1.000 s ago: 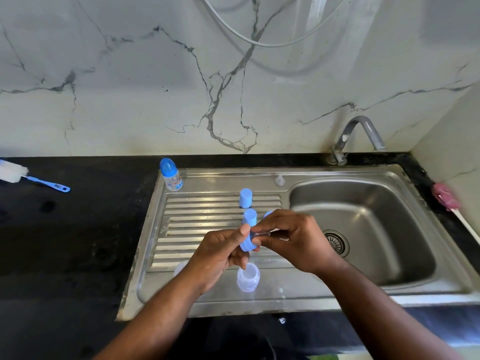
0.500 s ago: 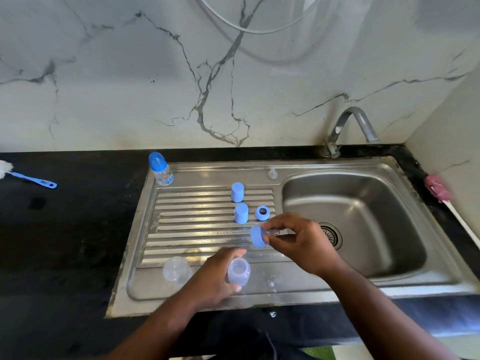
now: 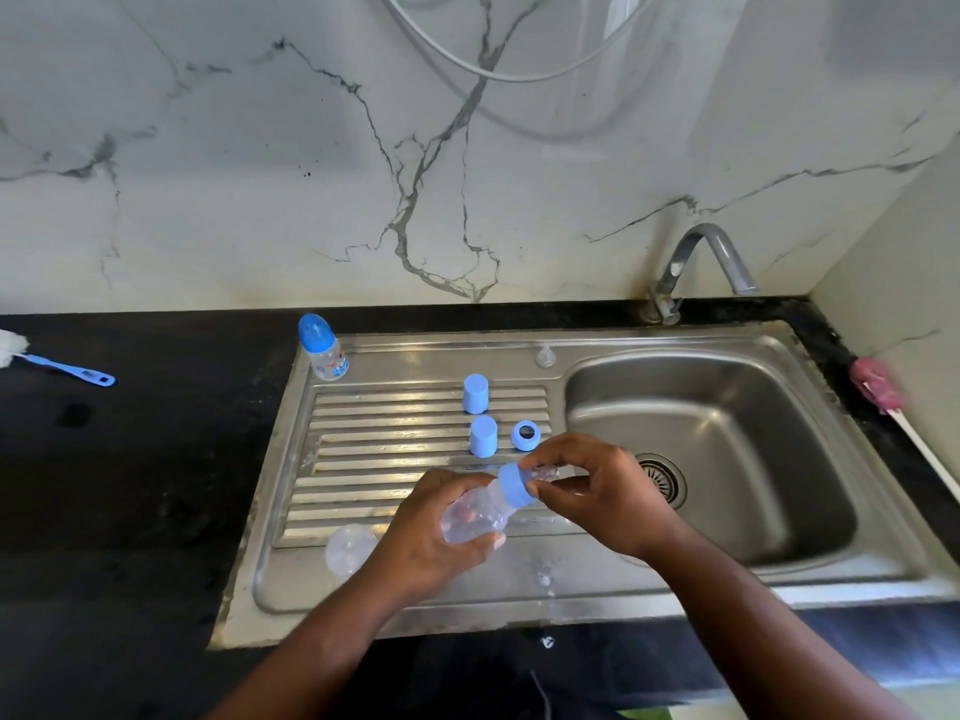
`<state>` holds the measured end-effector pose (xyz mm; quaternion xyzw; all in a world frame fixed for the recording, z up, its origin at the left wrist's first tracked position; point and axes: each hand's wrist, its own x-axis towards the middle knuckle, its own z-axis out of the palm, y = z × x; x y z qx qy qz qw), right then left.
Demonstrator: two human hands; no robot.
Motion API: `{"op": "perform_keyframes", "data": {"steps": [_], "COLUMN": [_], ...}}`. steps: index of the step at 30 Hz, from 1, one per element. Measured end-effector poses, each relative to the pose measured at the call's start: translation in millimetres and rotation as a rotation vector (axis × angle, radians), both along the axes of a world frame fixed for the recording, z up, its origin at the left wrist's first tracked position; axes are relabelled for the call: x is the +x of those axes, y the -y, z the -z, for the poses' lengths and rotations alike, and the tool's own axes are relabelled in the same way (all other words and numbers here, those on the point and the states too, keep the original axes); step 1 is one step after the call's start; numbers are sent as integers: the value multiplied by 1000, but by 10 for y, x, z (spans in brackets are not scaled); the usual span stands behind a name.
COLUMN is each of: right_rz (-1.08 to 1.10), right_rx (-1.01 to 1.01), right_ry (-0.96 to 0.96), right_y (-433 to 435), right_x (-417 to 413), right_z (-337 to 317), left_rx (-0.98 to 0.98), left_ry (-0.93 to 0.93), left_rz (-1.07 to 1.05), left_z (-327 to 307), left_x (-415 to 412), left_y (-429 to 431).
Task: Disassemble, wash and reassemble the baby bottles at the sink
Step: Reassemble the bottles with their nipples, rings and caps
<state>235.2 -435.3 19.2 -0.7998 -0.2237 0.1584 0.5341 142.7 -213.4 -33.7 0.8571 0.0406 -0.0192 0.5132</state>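
Now: left hand [image 3: 431, 537] wrapped round clear plastic bottle body [image 3: 475, 517], held tilted over ribbed steel drainboard [image 3: 374, 444], bracing against twist. Right hand [image 3: 597, 501] pinches blue screw ring with clear teat [image 3: 517, 485] at bottle neck; threading on or off, cannot tell. Loose blue ring [image 3: 525, 435], near blue cap [image 3: 483, 435] and far blue cap [image 3: 476, 393] parked just behind, probably for easy reach.

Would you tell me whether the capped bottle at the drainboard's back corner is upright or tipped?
Upright: the capped bottle stands on its base, blue cap on top.
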Motion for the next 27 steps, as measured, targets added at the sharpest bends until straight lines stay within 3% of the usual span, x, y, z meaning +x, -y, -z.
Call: {"op": "perform_keyframes", "data": {"steps": [7,21,27], "right_rz": [-22,5,-179], "right_rx": [-47,-241,-213], "right_ry": [-20,57,3], "right_y": [-123,-503,-466], "right_x": [-12,-182,-206], "right_z": [15,86,27], "left_rx": [-52,30,80], "left_ry": [68,130,128], "left_rz": [-1,91,78], "left_z": [-82,-184,-209], "left_x": [2,-71,-118], "left_y": [-121,-338,-441]}}
